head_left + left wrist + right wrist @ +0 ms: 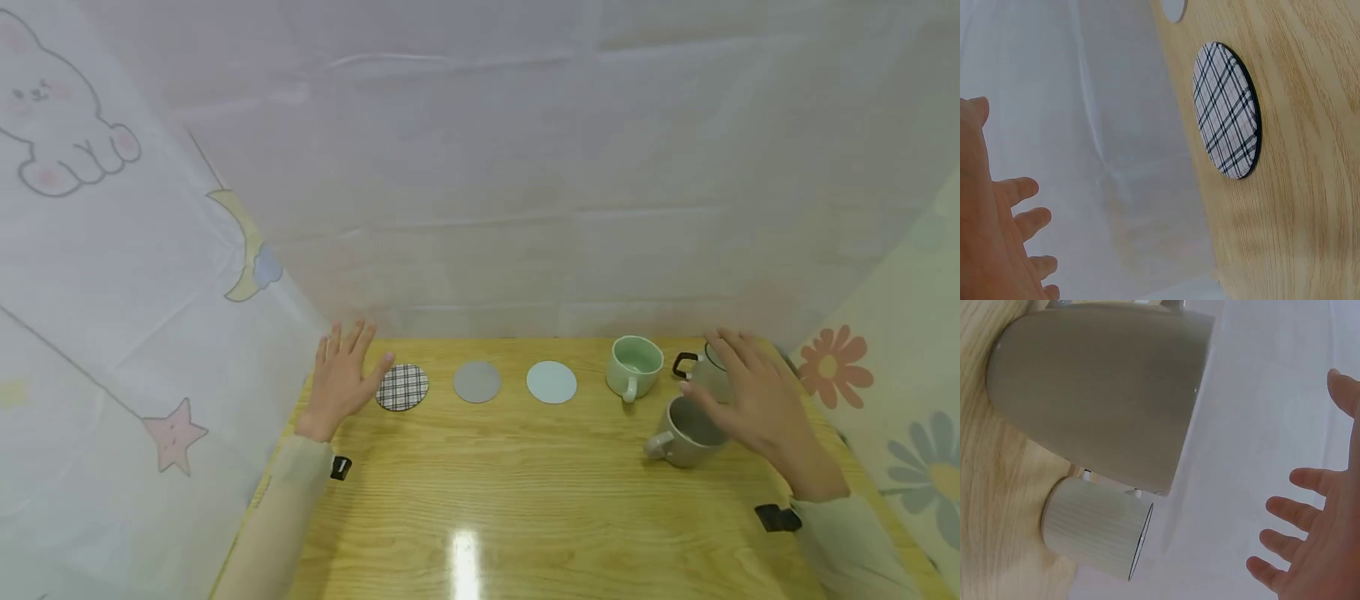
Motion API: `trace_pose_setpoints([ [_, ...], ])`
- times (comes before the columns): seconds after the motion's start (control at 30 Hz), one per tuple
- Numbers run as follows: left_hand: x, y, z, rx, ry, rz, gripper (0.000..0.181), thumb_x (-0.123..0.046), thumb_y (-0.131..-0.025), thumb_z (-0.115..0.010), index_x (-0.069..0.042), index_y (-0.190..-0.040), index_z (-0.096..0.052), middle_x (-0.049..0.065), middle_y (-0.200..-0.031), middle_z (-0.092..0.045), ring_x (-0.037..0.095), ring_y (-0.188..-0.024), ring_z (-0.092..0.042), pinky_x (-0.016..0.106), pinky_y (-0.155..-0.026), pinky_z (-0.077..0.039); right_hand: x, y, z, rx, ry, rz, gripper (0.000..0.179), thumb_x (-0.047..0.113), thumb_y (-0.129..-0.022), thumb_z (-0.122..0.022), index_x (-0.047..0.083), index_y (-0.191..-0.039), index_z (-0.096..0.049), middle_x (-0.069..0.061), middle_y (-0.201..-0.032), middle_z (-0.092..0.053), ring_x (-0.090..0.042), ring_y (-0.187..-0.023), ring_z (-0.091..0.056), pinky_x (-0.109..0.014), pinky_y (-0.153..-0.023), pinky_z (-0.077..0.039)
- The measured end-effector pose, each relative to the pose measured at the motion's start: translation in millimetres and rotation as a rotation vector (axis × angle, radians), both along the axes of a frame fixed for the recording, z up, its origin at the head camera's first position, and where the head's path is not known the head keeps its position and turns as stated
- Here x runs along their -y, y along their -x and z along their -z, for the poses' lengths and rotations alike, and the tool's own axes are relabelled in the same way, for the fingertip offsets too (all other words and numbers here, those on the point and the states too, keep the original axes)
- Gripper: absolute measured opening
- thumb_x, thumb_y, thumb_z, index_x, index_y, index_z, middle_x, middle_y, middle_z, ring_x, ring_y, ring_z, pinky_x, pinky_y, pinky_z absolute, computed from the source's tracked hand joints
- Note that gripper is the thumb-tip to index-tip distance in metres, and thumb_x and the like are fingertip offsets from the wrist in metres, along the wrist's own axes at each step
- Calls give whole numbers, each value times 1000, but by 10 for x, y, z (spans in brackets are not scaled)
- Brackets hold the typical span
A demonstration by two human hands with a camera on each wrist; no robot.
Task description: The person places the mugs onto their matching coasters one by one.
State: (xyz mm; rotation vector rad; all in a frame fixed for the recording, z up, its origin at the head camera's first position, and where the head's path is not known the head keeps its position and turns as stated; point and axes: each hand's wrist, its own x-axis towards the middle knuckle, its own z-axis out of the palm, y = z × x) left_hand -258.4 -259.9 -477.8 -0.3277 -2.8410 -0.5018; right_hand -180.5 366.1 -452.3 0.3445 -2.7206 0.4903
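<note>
My left hand (343,379) hovers with spread fingers at the table's left, beside a round plaid coaster (402,387); the left wrist view shows that coaster (1227,110) apart from the fingers. Over on the right, my right hand (753,400) is held above the mugs with its fingers extended, gripping nothing. Below it stands a grey-beige mug (686,433), large in the right wrist view (1097,387). Behind that is a white ribbed mug (1097,525) with a dark rim and black handle (684,364), partly hidden by the hand. A light green mug (634,367) stands to their left.
A grey round coaster (477,382) and a pale blue one (552,382) lie in a row with the plaid one on the wooden table (450,483). Pale sheeting (465,167) rises behind the table and along both sides.
</note>
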Motion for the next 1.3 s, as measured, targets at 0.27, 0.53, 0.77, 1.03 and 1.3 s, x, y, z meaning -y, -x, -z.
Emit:
trace_pose_setpoints([
  [0.27,-35,-15,48,-7,2,5,81,-66,-107,-44,-14,-169,-33,13,-177,-24,49,-165,-3,70,-132,-2,44,-85,55,-142,35,-47,80,40,-92,-81,1,-155,-52,-29,-156,-51,-56,-136,-50,-74,-99,-43],
  [0.53,-57,-36,108,-22,7,11,80,-65,-108,-44,-13,-169,-35,15,-176,-27,50,-164,-5,73,-130,-6,78,-176,127,-239,39,-81,79,38,-88,-85,-2,-150,-57,-26,-152,-55,-55,-121,-59,-69,-90,-49],
  [0.77,-112,-63,134,-26,-26,23,77,-61,-109,-46,-11,-167,-38,17,-175,-30,51,-164,-6,70,-132,-5,112,-282,169,-284,62,-77,78,39,-85,-86,1,-149,-61,-30,-144,-61,-56,-117,-62,-69,-88,-50],
  [1.03,-165,-94,159,-37,-35,41,76,-58,-108,-50,-8,-165,-41,20,-172,-36,53,-161,-20,74,-129,-14,98,-400,219,-341,123,-86,70,36,-84,-86,1,-142,-67,-29,-134,-67,-54,-115,-63,-49,-101,-52],
  [1.3,-216,-89,187,-15,-45,66,75,-57,-109,-51,-11,-166,-38,18,-172,-35,51,-161,-21,71,-129,-16,107,-475,326,-344,271,-179,53,23,-84,-87,-3,-128,-73,-24,-131,-69,-2,-140,-51,-6,-116,-31],
])
